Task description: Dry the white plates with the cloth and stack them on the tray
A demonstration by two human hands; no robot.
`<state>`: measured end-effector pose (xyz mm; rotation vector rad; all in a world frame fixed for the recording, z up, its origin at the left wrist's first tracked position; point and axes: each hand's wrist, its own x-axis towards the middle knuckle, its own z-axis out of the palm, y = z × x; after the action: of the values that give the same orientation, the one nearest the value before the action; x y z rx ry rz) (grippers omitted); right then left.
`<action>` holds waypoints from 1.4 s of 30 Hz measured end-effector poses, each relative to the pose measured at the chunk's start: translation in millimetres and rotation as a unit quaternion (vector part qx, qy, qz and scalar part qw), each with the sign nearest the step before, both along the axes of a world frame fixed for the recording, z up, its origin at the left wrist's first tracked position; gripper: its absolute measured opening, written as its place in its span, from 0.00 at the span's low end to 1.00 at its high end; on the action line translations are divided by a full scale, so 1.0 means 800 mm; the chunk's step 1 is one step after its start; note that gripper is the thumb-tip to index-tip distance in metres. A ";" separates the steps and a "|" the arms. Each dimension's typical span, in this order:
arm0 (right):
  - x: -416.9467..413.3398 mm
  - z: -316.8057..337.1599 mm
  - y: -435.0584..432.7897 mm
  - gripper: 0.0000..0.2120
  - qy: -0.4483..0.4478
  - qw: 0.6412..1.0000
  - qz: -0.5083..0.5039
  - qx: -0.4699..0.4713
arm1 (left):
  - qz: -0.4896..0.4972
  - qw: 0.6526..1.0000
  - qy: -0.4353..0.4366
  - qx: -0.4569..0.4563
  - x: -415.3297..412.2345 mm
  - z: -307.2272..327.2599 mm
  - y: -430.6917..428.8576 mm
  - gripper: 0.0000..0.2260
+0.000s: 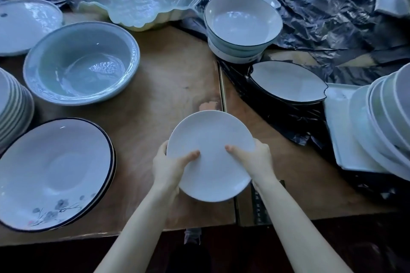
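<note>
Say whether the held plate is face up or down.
Face up: the plate shows its hollow inner side to the head camera above.

Two hands, left hand point(166, 168) and right hand point(258, 159); one plain white plate point(210, 135); one pale deep bowl point(82, 62); one scalloped bowl point(137, 2); one leaf-shaped dish point(286, 82); one tray point(337, 99); two white plate stacks on the tabletop: left-edge stack point(11, 106), right-edge stack point(377, 117).

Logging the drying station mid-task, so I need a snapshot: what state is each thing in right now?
Plate: held face up by both hands, no cloth on it.
Left hand: grips the plate's left rim.
Right hand: grips the plate's right rim.
Blue bowl: upright on the table.
Flowered plates: stacked face up.
Rimmed bowls: nested upright.
Plate stack: leaning, on the tray.
Cloth: not in view.
</note>
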<state>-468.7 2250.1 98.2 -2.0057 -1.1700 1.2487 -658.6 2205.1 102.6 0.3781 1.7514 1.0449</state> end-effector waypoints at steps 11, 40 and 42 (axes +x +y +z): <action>0.006 0.003 0.008 0.27 0.015 1.000 -0.015 -0.023 | -0.014 1.000 0.014 -0.007 0.007 -0.007 0.011 0.24; 0.019 0.019 0.010 0.19 0.152 0.987 -0.009 -0.060 | -0.083 0.995 0.049 -0.038 0.005 0.003 0.018 0.34; 0.025 0.022 0.018 0.22 0.135 0.989 0.023 -0.051 | -0.102 0.991 0.066 -0.049 0.001 0.007 0.021 0.33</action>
<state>-448.3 2264.8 115.5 -1.8163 -1.0443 1.5754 -658.0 2221.9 108.4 0.5612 1.8304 0.8004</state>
